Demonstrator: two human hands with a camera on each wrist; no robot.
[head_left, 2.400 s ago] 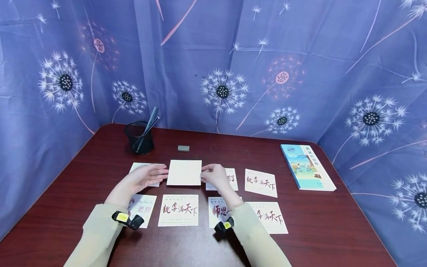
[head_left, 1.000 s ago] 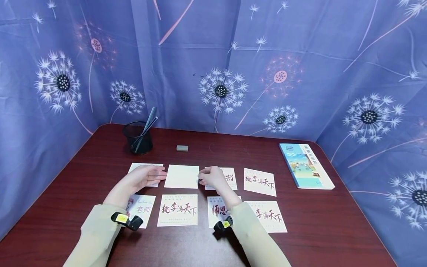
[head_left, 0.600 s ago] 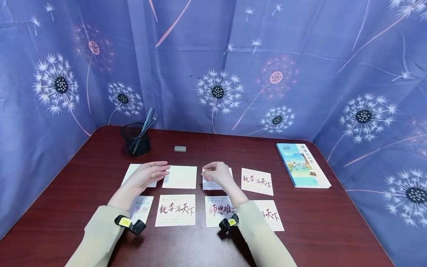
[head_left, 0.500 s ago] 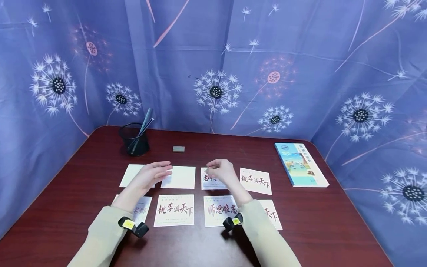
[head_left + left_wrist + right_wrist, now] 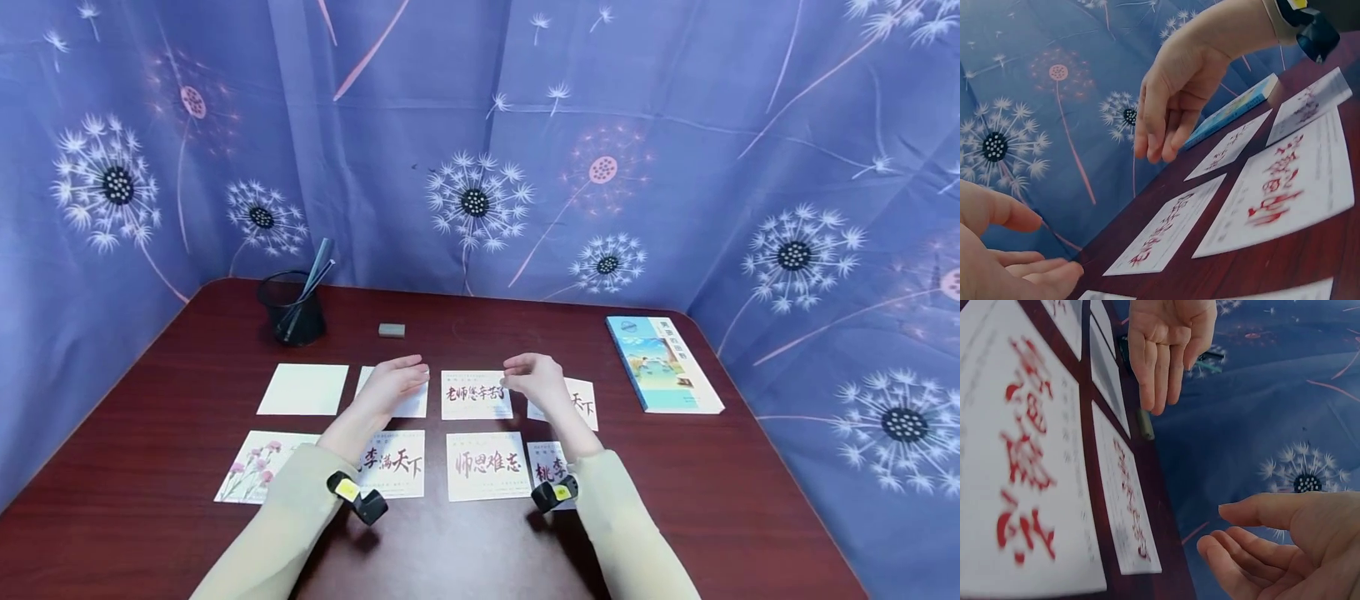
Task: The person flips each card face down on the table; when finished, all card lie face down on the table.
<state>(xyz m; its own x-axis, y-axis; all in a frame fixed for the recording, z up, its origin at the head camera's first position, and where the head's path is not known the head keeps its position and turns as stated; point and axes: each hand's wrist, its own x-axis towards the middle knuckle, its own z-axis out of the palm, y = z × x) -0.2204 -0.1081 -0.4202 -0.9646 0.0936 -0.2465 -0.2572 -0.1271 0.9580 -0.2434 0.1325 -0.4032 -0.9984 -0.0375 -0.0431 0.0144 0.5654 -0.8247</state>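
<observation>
My left hand (image 5: 390, 390) hovers over a plain white card (image 5: 413, 402) in the back row, partly covering it. Its fingers are extended together and the palm holds nothing. To the right, my right hand (image 5: 542, 385) is above the gap between a card with red lettering (image 5: 476, 394) and another lettered card (image 5: 583, 398). The right wrist view shows its thumb and loosely bent fingers apart, with nothing between them. Both hands are raised off the table in the wrist views. Another plain white card (image 5: 303, 389) lies at the back row's left end.
In the front row lie a flower card (image 5: 255, 471) and several lettered cards, one in the middle (image 5: 489, 467). Behind are a black mesh pen holder (image 5: 292, 312) with pens, a grey eraser (image 5: 392, 330) and a blue-and-white book (image 5: 663, 364). A blue dandelion curtain (image 5: 465, 100) backs the table.
The plain card between my hands was lowered onto the table, and the right hand's fingers came off its edge. Both hands have since moved right. The head view has also shifted slightly.
</observation>
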